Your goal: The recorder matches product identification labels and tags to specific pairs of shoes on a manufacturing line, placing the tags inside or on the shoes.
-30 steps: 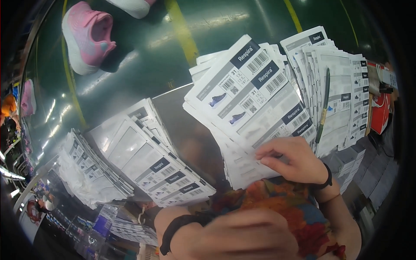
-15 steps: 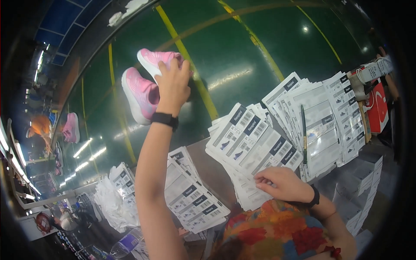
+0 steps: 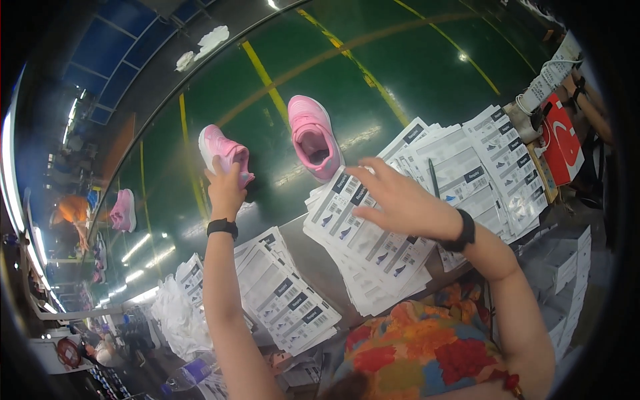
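Observation:
Two pink sneakers with white soles stand apart on the green conveyor belt. My left hand has its fingers closed about the heel of the left sneaker, which has its toe pointing away from me. The right sneaker stands with its opening toward me, touched by neither hand. Just to its right, my right hand hovers over a stack of printed label sheets, fingers spread and nothing in them. Both wrists wear dark bands.
More label sheets lie in a left stack and a right stack, the latter with a pen on it. Another pink shoe is further left on the belt. White crumpled paper, a bottle and a red box surround the bench.
The sneakers, close together before, now stand apart, one shifted right. My left hand has gone from that one to the other. My right hand has risen from the sheets toward the right sneaker.

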Tool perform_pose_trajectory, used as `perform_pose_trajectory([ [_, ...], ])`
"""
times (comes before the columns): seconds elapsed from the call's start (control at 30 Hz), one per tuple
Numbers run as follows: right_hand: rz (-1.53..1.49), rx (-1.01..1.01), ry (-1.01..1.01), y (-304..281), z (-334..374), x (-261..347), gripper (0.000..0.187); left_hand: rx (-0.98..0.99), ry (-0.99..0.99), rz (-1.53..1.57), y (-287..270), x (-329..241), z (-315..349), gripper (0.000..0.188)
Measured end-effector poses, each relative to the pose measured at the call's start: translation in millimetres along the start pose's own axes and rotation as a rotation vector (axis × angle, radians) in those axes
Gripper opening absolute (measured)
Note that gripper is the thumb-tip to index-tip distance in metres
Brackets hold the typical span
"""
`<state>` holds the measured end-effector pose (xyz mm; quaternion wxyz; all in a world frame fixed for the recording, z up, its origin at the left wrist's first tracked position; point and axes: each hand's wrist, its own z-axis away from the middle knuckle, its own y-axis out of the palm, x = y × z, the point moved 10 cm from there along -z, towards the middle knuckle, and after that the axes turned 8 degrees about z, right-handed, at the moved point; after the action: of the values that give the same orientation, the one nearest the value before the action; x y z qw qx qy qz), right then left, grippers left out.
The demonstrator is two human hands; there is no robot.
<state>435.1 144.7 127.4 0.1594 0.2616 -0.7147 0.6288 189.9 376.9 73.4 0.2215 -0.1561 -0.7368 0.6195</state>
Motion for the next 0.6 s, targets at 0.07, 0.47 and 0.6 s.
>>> perform_pose_trajectory([
  [0.07, 0.077, -0.042, -0.044, 16.4, -44.0, 1.1, 0.065, -0.070, -0.032, 0.292, -11.0, 23.3, 4.0, 0.058],
  [0.47, 0.291, -0.244, -0.267, -48.3, -52.2, 28.3, 0.027, -0.346, -0.178, 1.104, -160.4, -81.4, 157.8, 0.045],
  [0.6, 0.270, -0.013, -0.274, -22.0, 73.9, 75.4, 0.027, -0.099, -0.069, 0.934, -137.1, -172.3, 210.3, 0.048],
])
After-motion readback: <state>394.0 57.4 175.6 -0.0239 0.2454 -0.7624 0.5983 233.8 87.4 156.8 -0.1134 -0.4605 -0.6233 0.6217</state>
